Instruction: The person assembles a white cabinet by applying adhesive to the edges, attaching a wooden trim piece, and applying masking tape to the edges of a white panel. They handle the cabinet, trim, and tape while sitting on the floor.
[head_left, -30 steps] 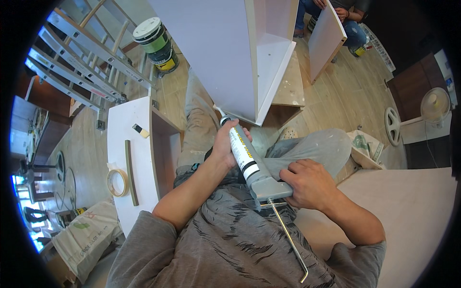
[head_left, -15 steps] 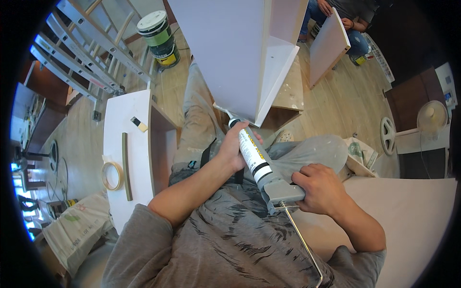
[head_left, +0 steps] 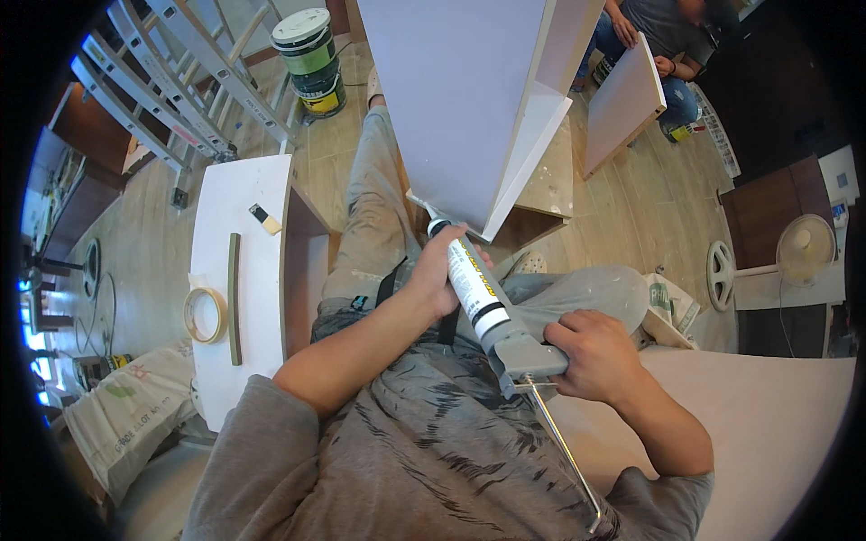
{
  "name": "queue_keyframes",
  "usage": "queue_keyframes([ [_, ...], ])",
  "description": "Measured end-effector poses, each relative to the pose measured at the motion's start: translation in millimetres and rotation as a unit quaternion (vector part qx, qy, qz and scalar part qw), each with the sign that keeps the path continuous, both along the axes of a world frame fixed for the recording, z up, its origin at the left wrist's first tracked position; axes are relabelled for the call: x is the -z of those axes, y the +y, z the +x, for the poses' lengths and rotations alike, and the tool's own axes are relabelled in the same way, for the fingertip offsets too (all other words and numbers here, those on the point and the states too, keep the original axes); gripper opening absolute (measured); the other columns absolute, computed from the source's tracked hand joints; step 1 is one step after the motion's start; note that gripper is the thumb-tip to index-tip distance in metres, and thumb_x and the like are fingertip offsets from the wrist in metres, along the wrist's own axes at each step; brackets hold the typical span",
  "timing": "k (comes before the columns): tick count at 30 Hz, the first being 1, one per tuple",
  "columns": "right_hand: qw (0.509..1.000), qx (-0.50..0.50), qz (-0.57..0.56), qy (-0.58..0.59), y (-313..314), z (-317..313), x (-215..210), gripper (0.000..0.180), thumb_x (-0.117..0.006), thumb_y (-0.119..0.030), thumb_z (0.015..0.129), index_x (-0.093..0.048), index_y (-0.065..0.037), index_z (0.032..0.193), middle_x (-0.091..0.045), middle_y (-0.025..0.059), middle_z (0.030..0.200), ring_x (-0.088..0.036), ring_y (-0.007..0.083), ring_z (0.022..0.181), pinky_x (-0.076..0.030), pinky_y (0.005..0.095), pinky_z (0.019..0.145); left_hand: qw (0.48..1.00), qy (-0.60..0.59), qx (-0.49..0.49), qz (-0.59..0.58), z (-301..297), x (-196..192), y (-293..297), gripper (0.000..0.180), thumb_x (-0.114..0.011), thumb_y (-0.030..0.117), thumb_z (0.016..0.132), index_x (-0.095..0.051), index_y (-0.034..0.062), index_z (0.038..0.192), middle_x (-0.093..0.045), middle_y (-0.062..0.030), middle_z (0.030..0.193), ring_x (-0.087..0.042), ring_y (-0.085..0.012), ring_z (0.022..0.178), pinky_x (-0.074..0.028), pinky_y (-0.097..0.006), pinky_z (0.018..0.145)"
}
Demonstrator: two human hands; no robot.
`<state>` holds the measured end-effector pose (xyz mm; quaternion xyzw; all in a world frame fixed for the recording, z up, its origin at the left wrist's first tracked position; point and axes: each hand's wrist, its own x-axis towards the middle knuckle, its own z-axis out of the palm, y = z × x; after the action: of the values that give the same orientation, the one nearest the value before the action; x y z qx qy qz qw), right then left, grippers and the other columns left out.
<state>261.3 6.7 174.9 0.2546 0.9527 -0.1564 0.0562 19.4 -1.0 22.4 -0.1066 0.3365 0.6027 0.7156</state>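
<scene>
Across my lap I hold a caulking gun [head_left: 528, 354] loaded with a white and grey sealant tube [head_left: 475, 290]. My left hand [head_left: 439, 273] is wrapped round the front of the tube, near its black collar. Round the grey handle at the back, my right hand [head_left: 594, 354] is closed; the trigger is hidden under its fingers. The bent steel rod [head_left: 566, 451] sticks out behind toward my shirt. At the front, the nozzle lies by the bottom edge of a tall white panel box [head_left: 451, 108], where a whitish strip shows. Whether the tip touches the edge, I cannot tell.
On my left a white board [head_left: 257, 189] bears a brush [head_left: 265, 219], a thin strip [head_left: 234, 298] and a tape roll [head_left: 206, 316]. Beyond stand an aluminium ladder [head_left: 194, 81] and a paint bucket [head_left: 311, 68]. At far right a co-worker's hands hold a panel [head_left: 627, 108].
The rod reaches less far back behind the gun. Both hands keep their grip on it. The whole view has shifted slightly, with the panel box now further right in the picture.
</scene>
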Motion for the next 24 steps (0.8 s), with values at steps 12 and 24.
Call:
queue_keyframes([
  [12, 1.0, 0.004, -0.002, -0.007, 4, -10, -4, 0.039, -0.083, -0.024, 0.062, -0.062, -0.008, 0.091, -0.062, 0.0116, 0.081, -0.066, 0.0357, 0.08, -0.055, 0.0474, 0.071, 0.999, -0.021, 0.017, -0.023, -8, -2, 4, 0.04, -0.07, 0.038, 0.095, -0.05, 0.0063, 0.11, -0.064, -0.0159, 0.086, -0.069, -0.0322, 0.079, -0.061, -0.048, 0.074],
  [24, 0.996, 0.03, -0.005, -0.086, -6, 8, -54, 0.04, -0.084, -0.023, 0.061, -0.065, -0.01, 0.094, -0.064, 0.0105, 0.081, -0.067, 0.0341, 0.08, -0.055, 0.0461, 0.07, 0.997, -0.026, 0.074, -0.009, 27, -18, -2, 0.047, -0.063, 0.043, 0.099, -0.049, 0.001, 0.116, -0.065, -0.0209, 0.091, -0.069, -0.0348, 0.084, -0.059, -0.052, 0.081],
])
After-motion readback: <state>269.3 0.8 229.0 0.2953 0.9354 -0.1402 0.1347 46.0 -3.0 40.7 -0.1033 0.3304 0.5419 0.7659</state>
